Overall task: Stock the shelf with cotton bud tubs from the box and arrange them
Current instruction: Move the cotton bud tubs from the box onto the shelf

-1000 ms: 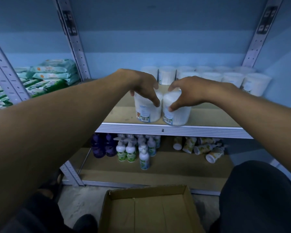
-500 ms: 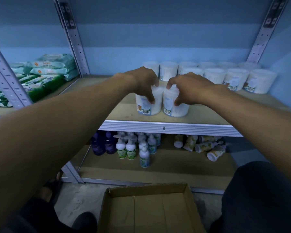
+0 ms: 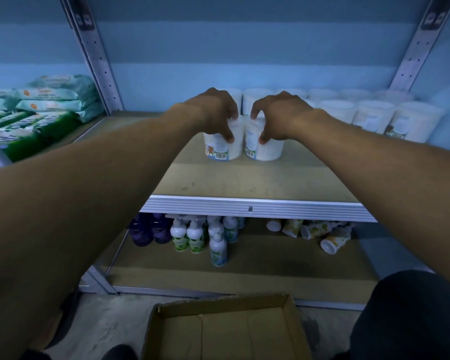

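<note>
On the middle shelf (image 3: pixel 244 178), each hand clamps a cotton bud tub.

Left hand (image 3: pixel 213 113) grips the left tub (image 3: pixel 220 149); right hand (image 3: pixel 281 115) grips the right tub (image 3: pixel 264 150), the two tubs side by side near the back row of tubs (image 3: pixel 369 115). Below, the box (image 3: pixel 226 331) shows only bare cardboard, so stocking looks nearly done; aligning remains.

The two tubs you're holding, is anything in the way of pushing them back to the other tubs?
Nothing visible is. The left hand and right hand grip the two tubs, and only bare shelf shows beside them up to the back row.
</note>
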The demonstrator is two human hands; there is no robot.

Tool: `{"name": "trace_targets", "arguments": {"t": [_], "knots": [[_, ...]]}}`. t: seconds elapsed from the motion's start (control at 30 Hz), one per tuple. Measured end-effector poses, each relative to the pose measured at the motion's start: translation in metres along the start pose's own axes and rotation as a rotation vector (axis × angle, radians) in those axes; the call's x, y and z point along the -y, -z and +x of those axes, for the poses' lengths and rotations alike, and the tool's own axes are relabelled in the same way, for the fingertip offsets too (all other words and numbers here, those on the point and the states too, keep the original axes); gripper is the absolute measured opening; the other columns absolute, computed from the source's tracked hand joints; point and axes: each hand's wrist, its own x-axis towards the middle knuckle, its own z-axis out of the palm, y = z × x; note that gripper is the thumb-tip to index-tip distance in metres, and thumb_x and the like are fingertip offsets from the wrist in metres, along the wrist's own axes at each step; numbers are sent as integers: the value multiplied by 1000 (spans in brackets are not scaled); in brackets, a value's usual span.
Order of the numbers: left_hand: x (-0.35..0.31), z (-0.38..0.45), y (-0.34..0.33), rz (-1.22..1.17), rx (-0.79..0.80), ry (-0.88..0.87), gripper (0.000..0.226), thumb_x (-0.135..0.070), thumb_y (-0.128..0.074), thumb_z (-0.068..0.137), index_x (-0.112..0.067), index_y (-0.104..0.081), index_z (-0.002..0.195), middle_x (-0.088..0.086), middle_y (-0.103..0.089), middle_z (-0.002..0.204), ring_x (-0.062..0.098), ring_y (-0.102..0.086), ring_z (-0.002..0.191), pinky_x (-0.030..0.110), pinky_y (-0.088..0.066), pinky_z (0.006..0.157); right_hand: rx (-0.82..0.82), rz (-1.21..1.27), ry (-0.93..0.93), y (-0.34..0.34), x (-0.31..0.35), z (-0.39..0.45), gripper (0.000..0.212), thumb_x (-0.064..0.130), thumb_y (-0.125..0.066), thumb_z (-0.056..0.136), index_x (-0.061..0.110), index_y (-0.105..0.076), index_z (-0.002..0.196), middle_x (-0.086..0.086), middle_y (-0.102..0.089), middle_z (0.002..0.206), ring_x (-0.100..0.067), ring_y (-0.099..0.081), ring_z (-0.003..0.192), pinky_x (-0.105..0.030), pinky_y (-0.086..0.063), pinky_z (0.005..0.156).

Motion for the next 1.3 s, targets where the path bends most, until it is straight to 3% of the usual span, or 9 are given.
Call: {"name": "trace_targets", "arguments": {"t": [0.5,0.73,0.9,1.3], "knots": [[18,59,-10,-46,-28,16,61,-36,-87,70,-24,-65,126,-2,-59,131,21,-55,119,29,-44,90,-50,-14,-8,-6,-3,53,68,24,-84,77,23,-53,138,-12,-52,135,-34,-53,121,-41,-47,93],[21,76,-11,-45,-36,9,59,-35,-87,70,-24,-65,124,-1,-59,130,23,-55,119,34,-46,94,-77,-18,6,-10,-9,65,62,20,-82,80,17,-55,136,-16,-54,132,-35,-55,117,-40,-51,84],[24,91,-18,-30,-59,17,60,-36,-86,71,-23,-64,126,2,-59,131,24,-55,120,34,-45,95,-96,-50,12,-13,-12,81,62,25,-85,77,17,-58,132,-14,-56,131,-34,-54,119,-42,-48,91],[26,100,-19,-7,-52,19,63,-37,-86,71,-22,-63,127,3,-59,132,25,-55,119,35,-45,94,-104,-62,23,-17,-19,99,63,26,-86,75,17,-58,131,-12,-58,130,-33,-55,119,-41,-48,90]]}}
